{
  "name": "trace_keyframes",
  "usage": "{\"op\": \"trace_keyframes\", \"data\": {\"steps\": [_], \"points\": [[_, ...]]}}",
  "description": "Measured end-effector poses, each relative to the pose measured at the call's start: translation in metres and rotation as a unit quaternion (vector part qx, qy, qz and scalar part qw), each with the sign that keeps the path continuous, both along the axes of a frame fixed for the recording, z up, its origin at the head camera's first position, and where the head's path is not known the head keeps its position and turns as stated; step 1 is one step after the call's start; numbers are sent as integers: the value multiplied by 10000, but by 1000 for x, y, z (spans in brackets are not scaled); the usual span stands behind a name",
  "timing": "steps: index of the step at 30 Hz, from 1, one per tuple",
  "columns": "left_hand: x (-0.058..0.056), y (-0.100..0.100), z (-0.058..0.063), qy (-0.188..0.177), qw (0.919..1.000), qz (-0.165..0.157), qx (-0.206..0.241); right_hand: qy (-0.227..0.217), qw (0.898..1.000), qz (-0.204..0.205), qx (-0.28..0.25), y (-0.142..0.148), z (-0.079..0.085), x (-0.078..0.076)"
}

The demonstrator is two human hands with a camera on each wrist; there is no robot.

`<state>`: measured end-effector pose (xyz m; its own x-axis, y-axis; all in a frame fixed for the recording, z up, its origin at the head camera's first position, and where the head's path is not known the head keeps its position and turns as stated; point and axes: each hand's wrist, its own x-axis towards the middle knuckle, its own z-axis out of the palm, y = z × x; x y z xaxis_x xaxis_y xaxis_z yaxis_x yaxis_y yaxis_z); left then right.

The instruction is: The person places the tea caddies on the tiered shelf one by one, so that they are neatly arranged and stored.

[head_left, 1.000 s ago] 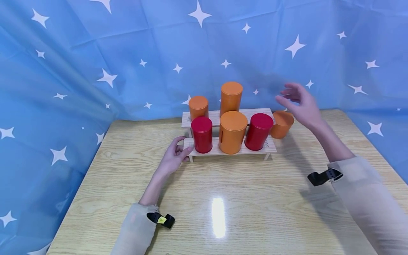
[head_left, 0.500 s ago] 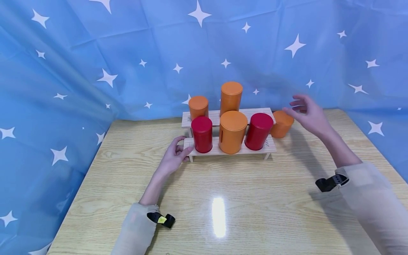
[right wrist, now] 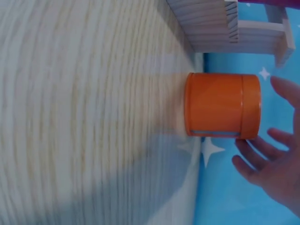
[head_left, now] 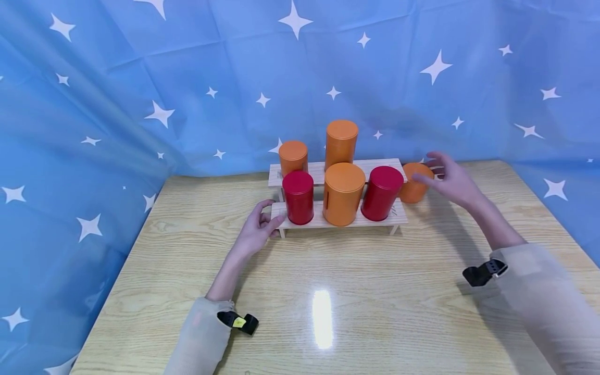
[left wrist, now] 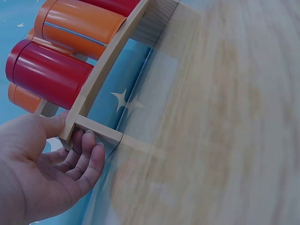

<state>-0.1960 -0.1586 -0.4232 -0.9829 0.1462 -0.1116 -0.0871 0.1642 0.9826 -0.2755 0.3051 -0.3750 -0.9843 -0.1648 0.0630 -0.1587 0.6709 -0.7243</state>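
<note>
A two-tier wooden shelf (head_left: 399, 212) stands near the back of the table. My left hand (head_left: 253, 232) grips the left end of its lower board, thumb on top and fingers curled below, as the left wrist view shows. Beside the shelf's right end, a short orange canister (head_left: 412, 195) stands upright on the table. Over its right side hovers my right hand (head_left: 452, 179), fingers spread and loosely bent around the lid. In the right wrist view, fingertips (right wrist: 241, 144) are at the edge of the canister's lid; whether they touch it I cannot tell.
On the lower board stand a red canister (head_left: 298, 200), a wide orange canister (head_left: 344, 200) and another red canister (head_left: 380, 195). The upper board bears a small orange canister (head_left: 293, 159) and a tall orange one (head_left: 341, 143). A blue starry cloth (head_left: 225, 62) hangs behind.
My right hand has gone down, first shifting right, and now overlaps the short orange canister's lid. The left hand and the shelf stay in place.
</note>
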Motion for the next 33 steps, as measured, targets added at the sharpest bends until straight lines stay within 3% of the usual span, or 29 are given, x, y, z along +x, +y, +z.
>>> {"op": "trace_keyframes", "data": {"steps": [5, 12, 19, 33], "points": [[1, 1, 5, -33, 10000, -63, 23, -7, 9999, 90, 79, -2, -6, -4], [-1, -1, -4, 93, 9999, -36, 30, -50, 9993, 177, 315, -5, -11, -8], [-1, -1, -6, 172, 9999, -10, 3, -173, 9988, 251, 382, -4, -13, -10], [-1, -1, -7, 149, 9999, 16, -24, 6, 9996, -89, 263, -5, -14, -7]]}}
